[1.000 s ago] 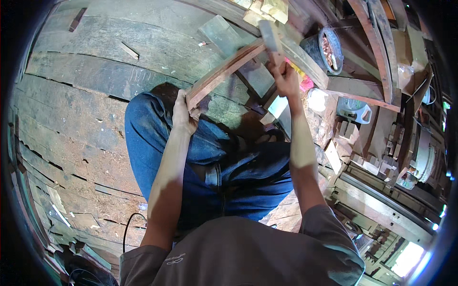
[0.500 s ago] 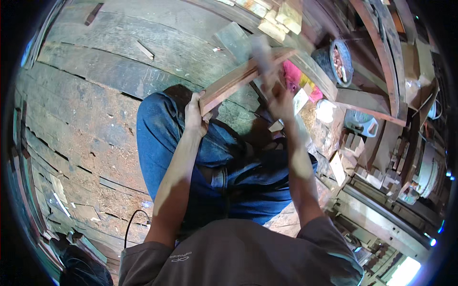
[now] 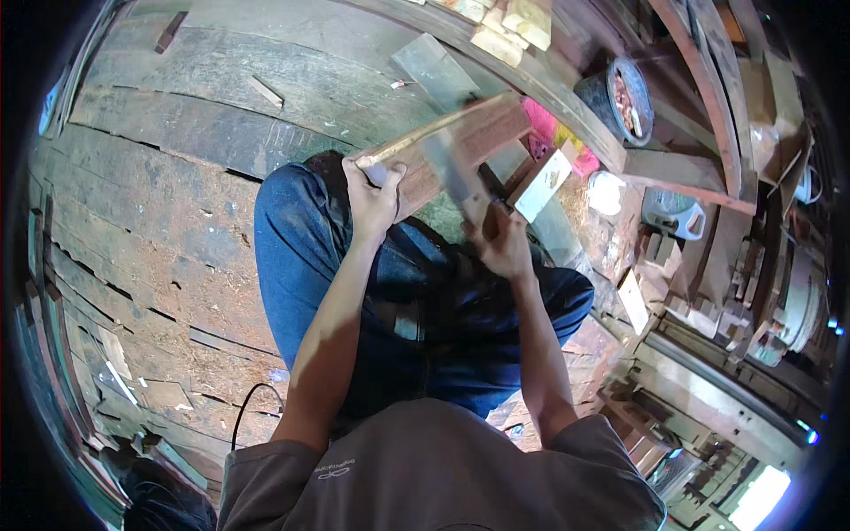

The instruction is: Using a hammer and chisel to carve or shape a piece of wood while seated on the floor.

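A thick brown wooden board (image 3: 482,133) slants above my lap, its far right end raised away from me. My left hand (image 3: 374,202) grips the board's near left end, thumb on its broad face and fingers around the edge. My right hand (image 3: 503,243) is closed on the handle of a broad-bladed knife (image 3: 450,168), whose blade is smeared by motion. The blade lies over the board's near side; whether it touches the wood I cannot tell. A pale wooden block (image 3: 542,186) stands just beyond my right hand.
My jeans-clad legs (image 3: 297,265) are folded on a plank floor (image 3: 177,221) strewn with shavings. Pink and yellow cloth (image 3: 580,159) lies beyond the board. A bucket (image 3: 611,106), a cut plastic jug (image 3: 673,215) and timber beams (image 3: 677,171) stand to the right.
The board has turned so its broad face shows. My right hand and the knife have come down and toward me, from above the board's far part.
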`<state>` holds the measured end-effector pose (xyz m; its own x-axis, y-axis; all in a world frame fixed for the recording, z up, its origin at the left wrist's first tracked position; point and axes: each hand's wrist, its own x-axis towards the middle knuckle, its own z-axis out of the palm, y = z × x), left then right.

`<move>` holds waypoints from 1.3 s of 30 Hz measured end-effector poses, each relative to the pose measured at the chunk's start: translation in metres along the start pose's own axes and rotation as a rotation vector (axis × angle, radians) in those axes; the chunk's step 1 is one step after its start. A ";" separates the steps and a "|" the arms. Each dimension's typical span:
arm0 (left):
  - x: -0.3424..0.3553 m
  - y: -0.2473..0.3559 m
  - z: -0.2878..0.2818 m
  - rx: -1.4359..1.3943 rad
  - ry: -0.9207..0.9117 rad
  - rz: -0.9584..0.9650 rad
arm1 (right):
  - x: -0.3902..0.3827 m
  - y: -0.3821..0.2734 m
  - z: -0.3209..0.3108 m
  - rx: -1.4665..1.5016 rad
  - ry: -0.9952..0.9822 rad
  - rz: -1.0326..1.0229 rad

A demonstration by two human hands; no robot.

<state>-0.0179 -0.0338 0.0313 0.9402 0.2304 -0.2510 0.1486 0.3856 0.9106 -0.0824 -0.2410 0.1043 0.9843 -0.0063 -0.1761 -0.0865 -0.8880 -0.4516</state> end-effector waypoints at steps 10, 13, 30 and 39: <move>0.000 -0.011 -0.006 0.122 -0.045 -0.144 | -0.033 0.023 0.015 0.491 0.328 0.251; 0.001 -0.002 -0.004 0.003 -0.106 -0.178 | -0.046 0.004 0.018 0.547 0.355 0.155; -0.068 0.040 0.019 0.197 -0.147 0.348 | -0.049 0.043 0.008 1.003 0.809 0.364; -0.056 0.112 0.033 0.678 -0.510 0.523 | -0.049 0.040 -0.002 0.901 0.793 0.445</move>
<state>-0.0441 -0.0334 0.1582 0.9330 -0.2470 0.2618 -0.3279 -0.2833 0.9013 -0.1335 -0.2769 0.0969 0.6387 -0.7686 -0.0374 -0.1976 -0.1168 -0.9733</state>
